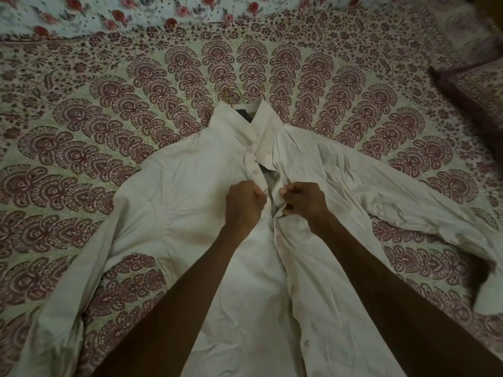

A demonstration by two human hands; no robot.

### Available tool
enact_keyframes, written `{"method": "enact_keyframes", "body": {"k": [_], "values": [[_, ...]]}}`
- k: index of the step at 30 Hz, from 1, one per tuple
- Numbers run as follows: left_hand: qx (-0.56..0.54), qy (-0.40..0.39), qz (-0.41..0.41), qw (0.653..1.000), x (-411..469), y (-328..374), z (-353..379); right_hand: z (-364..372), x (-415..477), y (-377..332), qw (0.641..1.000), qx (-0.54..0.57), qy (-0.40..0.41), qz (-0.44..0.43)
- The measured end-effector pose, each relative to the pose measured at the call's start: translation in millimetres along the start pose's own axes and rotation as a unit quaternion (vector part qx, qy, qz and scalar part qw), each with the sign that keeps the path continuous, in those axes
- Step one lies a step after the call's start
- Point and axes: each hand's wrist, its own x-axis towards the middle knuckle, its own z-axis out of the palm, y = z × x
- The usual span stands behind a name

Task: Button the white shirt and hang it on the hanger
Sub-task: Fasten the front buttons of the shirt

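The white shirt (177, 191) lies face up on the bed, collar far from me, sleeves spread to both sides. A hanger sits inside it; its thin metal hook (231, 95) sticks out above the collar and a dark part shows in the neck opening. My left hand (243, 204) pinches the left front edge at chest height. Just across the gap, my right hand (304, 200) pinches the right front edge. The front is still parted between my hands, with small buttons visible above and below them along the placket.
The bed is covered by a maroon-and-cream patterned bedspread (109, 110). A floral sheet (81, 14) lies along the far edge. A matching patterned pillow (476, 88) sits at the right.
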Motion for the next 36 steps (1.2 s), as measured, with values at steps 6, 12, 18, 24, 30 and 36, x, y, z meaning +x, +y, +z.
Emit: {"method": "enact_keyframes", "body": {"k": [6, 12, 18, 24, 30, 36], "values": [[-0.153, -0.017, -0.074, 0.985, -2, 1, -4, 2, -1, -5, 0.992, 0.106, -0.061, 0.029], [-0.114, 0.006, -0.055, 0.992, -4, -1, 1, 16, -2, -13, 0.996, -0.046, 0.060, -0.054], [-0.068, 0.029, -0.001, 0.997, -5, 2, 8, 27, -12, -17, 0.957, -0.216, 0.105, -0.160], [-0.214, -0.047, -0.121, 0.968, 2, -6, -2, 33, -13, -12, 0.952, -0.221, 0.122, -0.174], [-0.329, -0.082, -0.160, 0.927, -2, -6, -6, 32, -7, -6, 0.969, -0.162, 0.127, -0.135], [-0.325, -0.058, -0.125, 0.935, -3, -14, -2, 26, -10, -11, 0.993, -0.064, 0.062, -0.073]]}}
